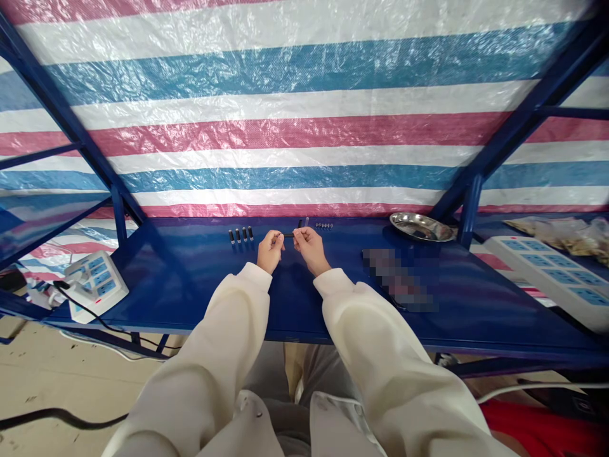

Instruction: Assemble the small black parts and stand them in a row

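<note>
Over the blue table (190, 273), my left hand (271, 250) and my right hand (309, 248) face each other, fingers closed on the two ends of one small dark rod (288, 235). Left of my hands, several short black cylinders with pale lower ends (245, 234) lie in a row. Just behind my right hand are a small dark piece (300, 223) and a pale, translucent one (307, 221). A row of several tiny shiny metal pieces (324, 226) lies to the right of them.
A round metal dish (421, 227) sits at the back right. Nearer is a blurred, pixelated dark object (397, 279). White power strips (98, 282) stand at the left and right (552, 273). Blue frame posts rise at both sides, before a striped plastic sheet (295, 133).
</note>
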A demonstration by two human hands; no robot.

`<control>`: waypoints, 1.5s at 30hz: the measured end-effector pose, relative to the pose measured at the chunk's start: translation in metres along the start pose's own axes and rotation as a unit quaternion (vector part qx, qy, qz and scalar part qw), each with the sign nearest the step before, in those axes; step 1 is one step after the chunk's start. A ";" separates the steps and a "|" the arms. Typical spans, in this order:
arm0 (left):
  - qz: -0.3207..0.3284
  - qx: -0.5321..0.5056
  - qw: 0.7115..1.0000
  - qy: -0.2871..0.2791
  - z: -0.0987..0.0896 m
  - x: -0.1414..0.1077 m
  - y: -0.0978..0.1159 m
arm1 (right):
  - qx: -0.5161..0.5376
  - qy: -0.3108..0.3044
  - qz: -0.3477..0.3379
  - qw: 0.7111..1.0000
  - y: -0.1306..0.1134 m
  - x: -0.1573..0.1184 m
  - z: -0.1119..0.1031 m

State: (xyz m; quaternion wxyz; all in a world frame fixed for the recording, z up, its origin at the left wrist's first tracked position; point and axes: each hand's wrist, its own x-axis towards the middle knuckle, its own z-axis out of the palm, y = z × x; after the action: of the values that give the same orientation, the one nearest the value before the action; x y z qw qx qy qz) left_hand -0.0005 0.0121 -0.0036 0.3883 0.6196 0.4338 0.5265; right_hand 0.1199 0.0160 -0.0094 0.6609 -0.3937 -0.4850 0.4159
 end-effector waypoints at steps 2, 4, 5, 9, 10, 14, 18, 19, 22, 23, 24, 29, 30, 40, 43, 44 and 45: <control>0.002 0.009 1.000 -0.002 0.000 -0.001 0.001 | -0.008 0.000 -0.002 1.000 0.001 0.000 0.000; 0.005 0.013 1.000 -0.006 -0.001 -0.002 0.001 | -0.012 -0.003 -0.004 1.000 0.002 0.000 0.000; 0.006 0.013 1.000 -0.007 -0.001 -0.002 0.001 | -0.013 -0.005 -0.006 1.000 0.002 0.000 -0.001; -0.004 0.007 1.000 -0.004 -0.001 -0.002 0.002 | -0.027 -0.011 -0.012 0.999 0.004 0.000 -0.001; -0.008 0.004 1.000 -0.002 -0.001 -0.002 0.002 | -0.034 -0.013 -0.014 0.999 0.004 0.000 -0.001; -0.026 -0.006 1.000 0.014 -0.001 -0.002 0.004 | -0.056 -0.024 -0.024 0.998 0.003 0.000 -0.001; -0.033 -0.003 0.999 0.029 -0.002 -0.002 0.006 | -0.049 -0.035 -0.021 0.998 0.002 -0.001 -0.001; -0.036 -0.001 0.999 0.029 -0.002 -0.002 0.006 | -0.044 -0.037 -0.018 0.998 0.002 -0.001 0.000; -0.041 -0.001 0.999 0.031 -0.002 -0.001 0.006 | -0.028 -0.038 -0.010 0.999 0.000 -0.002 0.000; -0.039 -0.007 0.999 0.030 -0.002 -0.001 0.005 | -0.024 -0.035 -0.006 0.999 -0.001 -0.002 0.001; -0.035 -0.017 0.999 0.027 -0.002 0.000 0.005 | -0.019 -0.029 -0.001 0.999 -0.003 -0.002 0.001; -0.022 -0.071 0.997 -0.019 0.001 0.003 -0.002 | 0.016 0.019 0.015 1.000 -0.005 0.000 -0.001; -0.020 -0.070 0.997 -0.025 0.001 0.004 -0.004 | 0.021 0.023 0.014 0.999 -0.004 0.001 -0.002; -0.014 -0.029 0.999 -0.001 0.001 0.002 -0.003 | 0.002 0.023 -0.006 1.000 -0.001 0.001 -0.002; -0.017 -0.016 1.000 0.012 0.000 0.000 0.002 | -0.003 0.014 0.000 1.000 -0.001 0.001 -0.002; -0.019 -0.013 1.000 0.017 -0.001 -0.001 0.003 | -0.005 0.010 0.003 1.000 -0.001 0.001 -0.002; -0.020 -0.011 1.000 0.021 -0.001 -0.001 0.004 | -0.008 0.007 0.006 1.000 -0.001 0.001 -0.002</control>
State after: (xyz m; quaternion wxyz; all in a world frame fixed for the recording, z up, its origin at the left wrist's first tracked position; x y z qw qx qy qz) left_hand -0.0011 0.0102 -0.0003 0.3961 0.5951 0.4484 0.5365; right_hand 0.1219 0.0163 -0.0083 0.6584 -0.4050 -0.4816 0.4131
